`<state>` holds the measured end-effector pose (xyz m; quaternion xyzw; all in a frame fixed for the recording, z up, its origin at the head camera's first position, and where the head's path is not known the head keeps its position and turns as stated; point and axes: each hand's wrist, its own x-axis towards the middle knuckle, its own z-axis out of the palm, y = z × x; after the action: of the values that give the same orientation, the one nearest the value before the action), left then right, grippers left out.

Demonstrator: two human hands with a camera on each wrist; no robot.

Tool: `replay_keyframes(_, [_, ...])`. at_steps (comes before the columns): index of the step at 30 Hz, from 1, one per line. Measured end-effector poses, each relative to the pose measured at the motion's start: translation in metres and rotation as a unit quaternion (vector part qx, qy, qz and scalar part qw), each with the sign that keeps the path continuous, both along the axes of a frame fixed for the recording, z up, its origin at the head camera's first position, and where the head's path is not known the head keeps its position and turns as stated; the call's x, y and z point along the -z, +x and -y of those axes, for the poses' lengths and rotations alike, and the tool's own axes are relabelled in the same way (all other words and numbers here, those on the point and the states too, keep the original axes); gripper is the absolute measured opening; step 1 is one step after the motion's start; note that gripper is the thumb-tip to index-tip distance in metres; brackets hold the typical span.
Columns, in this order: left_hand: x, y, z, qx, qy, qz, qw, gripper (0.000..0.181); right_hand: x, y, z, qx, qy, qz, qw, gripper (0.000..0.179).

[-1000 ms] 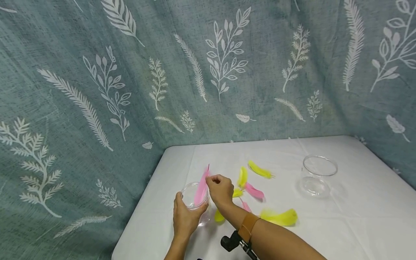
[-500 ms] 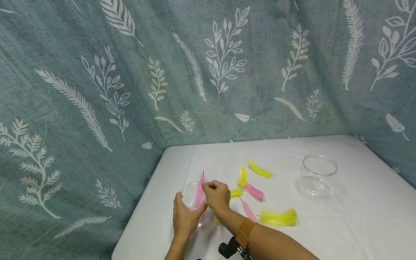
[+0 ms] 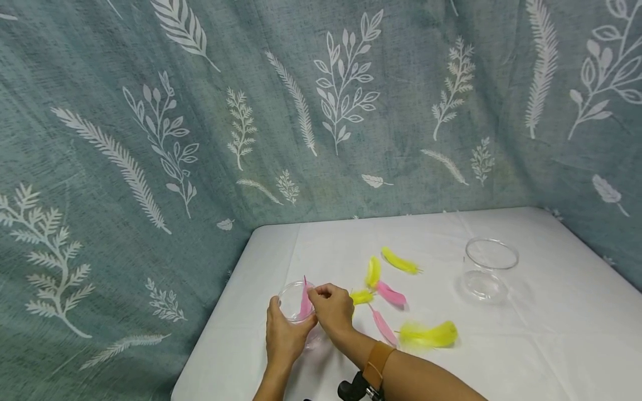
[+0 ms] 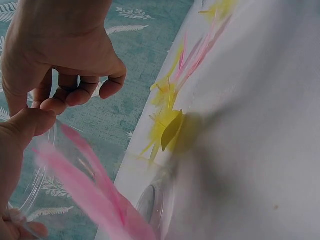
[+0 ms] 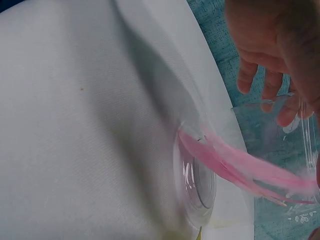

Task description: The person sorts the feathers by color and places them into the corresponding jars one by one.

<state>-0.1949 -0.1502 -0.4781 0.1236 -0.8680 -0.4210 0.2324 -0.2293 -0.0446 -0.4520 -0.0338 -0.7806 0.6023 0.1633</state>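
My left hand [image 3: 285, 337] grips a clear plastic jar [image 3: 288, 296] near its rim, fingers and thumb on opposite sides. At the rim's right side, my right hand [image 3: 333, 307] pinches a pink feather [image 3: 305, 303] between thumb and fingertips. The feather stands quill up, its lower part down inside the jar. Both wrist views show two pink strands [image 5: 240, 167] through the clear wall, reaching toward the jar's round base [image 5: 202, 185]. In the left wrist view, the right hand's fingertips [image 4: 54, 106] meet close beside my left thumb [image 4: 30, 125].
Several yellow feathers [image 3: 428, 334] and two more pink feathers [image 3: 391, 294] lie on the white-covered table [image 3: 551, 289] right of my hands. A second clear jar [image 3: 484, 284] stands at the right. Behind hangs a green leaf-patterned cloth [image 3: 301, 111].
My right hand has shifted left and down with the pink feather, which now sits lower in the jar. My left hand and the jar have hardly moved.
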Motion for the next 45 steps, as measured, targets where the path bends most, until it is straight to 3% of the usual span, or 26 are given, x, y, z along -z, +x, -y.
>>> replay_keyframes(9, [0.001,0.002,0.0,0.004,0.005,0.006,1.0,0.102,0.0,0.0,-0.001,-0.006,-0.009,0.01,0.9999,0.018])
replay_keyframes(19, [0.001,0.002,-0.001,-0.002,0.005,0.014,0.9999,0.106,-0.009,-0.005,-0.011,0.0,-0.015,-0.008,0.9999,0.019])
replay_keyframes(26, [0.0,0.0,-0.001,-0.004,0.003,0.006,1.0,0.103,-0.017,-0.014,-0.022,0.003,-0.018,-0.026,0.9995,0.018])
replay_keyframes(33, [-0.002,0.0,-0.001,-0.009,0.003,0.014,0.9999,0.102,-0.029,-0.022,-0.039,0.016,-0.017,-0.004,0.9997,0.022])
replay_keyframes(45, [-0.002,0.001,-0.001,-0.011,0.003,0.016,0.9998,0.101,-0.045,-0.036,-0.068,0.032,-0.026,-0.013,0.9991,0.023])
